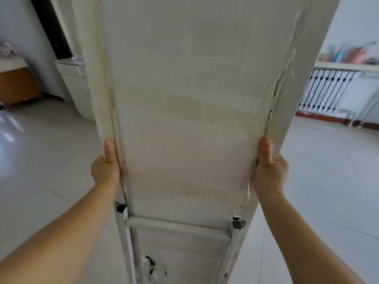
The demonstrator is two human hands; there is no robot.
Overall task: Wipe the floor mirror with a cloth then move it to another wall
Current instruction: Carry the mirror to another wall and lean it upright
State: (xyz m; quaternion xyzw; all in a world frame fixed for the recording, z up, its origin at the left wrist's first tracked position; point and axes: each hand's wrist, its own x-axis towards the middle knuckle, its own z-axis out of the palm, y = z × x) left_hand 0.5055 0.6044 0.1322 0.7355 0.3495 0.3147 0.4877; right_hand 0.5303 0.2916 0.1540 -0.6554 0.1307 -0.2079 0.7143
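Hands clamp opposite frame edges — my left hand [105,169] and right hand [268,171] each pinching the floor mirror [184,99], backing toward me, balanced for carrying.

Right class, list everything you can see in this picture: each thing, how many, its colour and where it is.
floor mirror: one, off-white back with worn, torn backing, centre, held at both edges
stand frame: one, pale, low on the mirror's back
cabinet: one, white, left background
wooden furniture: one, brown, far left
railing: one, dark bars, right background
floor: pale tiles
left hand: grips left edge
right hand: grips right edge
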